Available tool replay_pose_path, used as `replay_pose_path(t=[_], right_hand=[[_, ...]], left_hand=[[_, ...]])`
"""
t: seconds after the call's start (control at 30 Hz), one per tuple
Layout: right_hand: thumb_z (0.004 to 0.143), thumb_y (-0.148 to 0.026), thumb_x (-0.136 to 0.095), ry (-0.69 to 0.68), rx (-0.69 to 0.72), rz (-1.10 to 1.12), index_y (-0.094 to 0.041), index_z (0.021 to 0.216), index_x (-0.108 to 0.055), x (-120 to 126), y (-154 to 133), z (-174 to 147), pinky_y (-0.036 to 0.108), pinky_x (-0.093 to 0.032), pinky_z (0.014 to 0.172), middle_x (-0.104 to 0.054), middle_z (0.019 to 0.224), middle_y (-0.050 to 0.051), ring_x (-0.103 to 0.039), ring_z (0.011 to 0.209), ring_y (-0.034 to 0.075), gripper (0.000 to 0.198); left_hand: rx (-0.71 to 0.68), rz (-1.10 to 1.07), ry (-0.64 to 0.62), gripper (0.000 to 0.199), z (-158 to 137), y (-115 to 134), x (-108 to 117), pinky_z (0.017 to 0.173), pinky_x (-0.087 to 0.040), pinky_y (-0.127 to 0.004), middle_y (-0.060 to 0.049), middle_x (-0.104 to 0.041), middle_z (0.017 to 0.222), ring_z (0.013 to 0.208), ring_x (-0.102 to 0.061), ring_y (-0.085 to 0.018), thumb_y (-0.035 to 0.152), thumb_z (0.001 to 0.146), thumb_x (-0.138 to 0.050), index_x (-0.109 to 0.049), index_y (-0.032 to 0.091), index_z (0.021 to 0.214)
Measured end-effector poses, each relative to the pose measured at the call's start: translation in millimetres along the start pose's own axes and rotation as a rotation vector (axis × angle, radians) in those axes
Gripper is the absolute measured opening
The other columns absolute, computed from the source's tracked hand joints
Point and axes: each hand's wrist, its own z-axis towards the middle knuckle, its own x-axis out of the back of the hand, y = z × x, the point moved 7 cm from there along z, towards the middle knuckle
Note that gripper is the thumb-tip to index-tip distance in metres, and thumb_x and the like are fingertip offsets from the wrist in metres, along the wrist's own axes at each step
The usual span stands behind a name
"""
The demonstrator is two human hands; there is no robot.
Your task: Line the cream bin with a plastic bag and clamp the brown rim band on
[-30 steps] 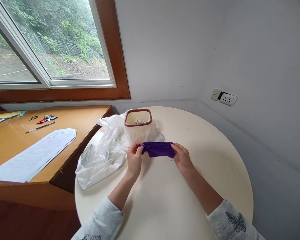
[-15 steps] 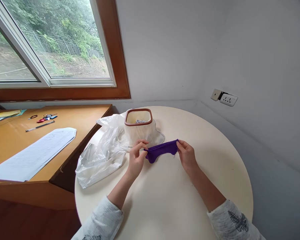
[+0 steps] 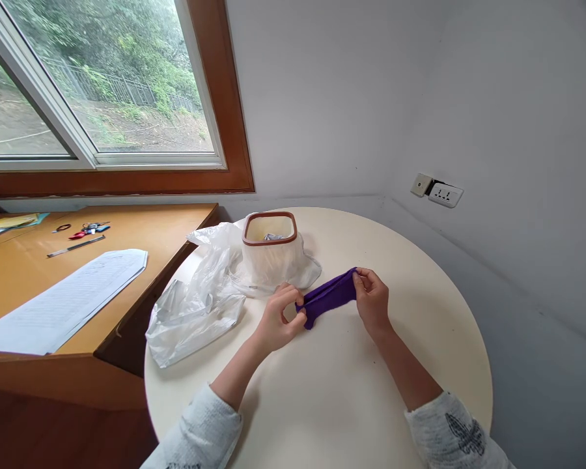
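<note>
A folded strip of purple cloth [image 3: 331, 298] stretches between my two hands above the round table, its right end tilted up a little. My left hand [image 3: 279, 318] pinches the left end, thumb below and fingers above. At the other end, my right hand [image 3: 372, 298] grips the cloth between thumb and fingers. A lengthwise fold shows along the upper edge. Just behind the cloth stands a small bin [image 3: 271, 260] with a brown rim and a whitish bag over it; some crumpled silvery stuff lies inside.
A crumpled clear plastic bag [image 3: 193, 312] lies on the round cream table [image 3: 322, 410], left of the bin. On the wooden desk [image 3: 170, 225] at the left are papers [image 3: 73, 299], a pen [image 3: 75, 247] and keys [image 3: 92, 228]. Walls bound the table behind and to the right.
Both hands have moved right with the cloth. The left hand has also come down slightly, so the cloth slants more steeply, and its hanging lower edge has changed shape.
</note>
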Motion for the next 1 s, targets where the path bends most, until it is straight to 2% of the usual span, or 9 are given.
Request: replay_pose_path(t=[0.13, 0.27, 0.43, 0.7, 1.0], right_hand=[[0.075, -0.042, -0.058, 0.009, -0.011, 0.015, -0.019, 0.086, -0.061, 1.7, 2.8, 1.5, 0.029, -0.048, 0.063, -0.063, 0.071, 0.003, -0.058, 0.067, 0.016, 0.026], [0.073, -0.042, -0.06, 0.023, -0.013, 0.051, -0.018, 0.086, -0.062, 1.9, 3.7, 1.7, 0.032, -0.049, 0.07, -0.066, 0.079, 0.005, -0.06, 0.074, 0.018, 0.027], [0.074, -0.041, -0.06, 0.037, -0.009, 0.069, -0.018, 0.086, -0.062, 1.4, 1.3, 0.4, 0.035, -0.049, 0.075, -0.066, 0.081, 0.005, -0.061, 0.079, 0.019, 0.026], [0.074, -0.041, -0.06, 0.068, 0.009, 0.06, -0.018, 0.087, -0.062, 3.3, -2.3, -1.1, 0.036, -0.049, 0.078, -0.066, 0.083, 0.006, -0.061, 0.08, 0.02, 0.027], [0.075, -0.04, -0.059, 0.093, 0.078, 0.029, -0.019, 0.087, -0.062, 3.9, -16.4, -7.2, 0.035, -0.049, 0.077, -0.065, 0.083, 0.006, -0.061, 0.079, 0.019, 0.024]], left_hand=[[0.018, 0.091, 0.026, 0.013, 0.6, -4.4, -0.1, 0.068, -0.038, -0.029, -0.002, -0.05, 0.072, 0.074, -0.043, -0.017, 0.01, 0.07, -0.046, -0.04, 0.021, 0.067], [0.06, 0.148, 0.079, 0.012, 2.4, -9.7, 1.1, 0.068, -0.039, -0.029, -0.002, -0.049, 0.074, 0.076, -0.044, -0.017, 0.012, 0.073, -0.048, -0.041, 0.021, 0.067], [0.109, 0.156, 0.148, 0.013, 1.8, -18.9, 4.7, 0.067, -0.04, -0.028, -0.001, -0.047, 0.073, 0.073, -0.046, -0.016, 0.02, 0.08, -0.048, -0.043, 0.021, 0.068], [0.1, 0.199, 0.157, 0.014, -0.2, -25.1, 4.6, 0.059, -0.041, -0.025, -0.001, -0.048, 0.078, 0.067, -0.048, -0.013, 0.024, 0.084, -0.048, -0.052, 0.02, 0.07], [0.147, 0.216, 0.195, 0.018, -0.3, -31.8, 6.8, 0.061, -0.038, -0.025, 0.002, -0.045, 0.073, 0.064, -0.046, -0.012, 0.02, 0.079, -0.052, -0.043, 0.02, 0.064]])
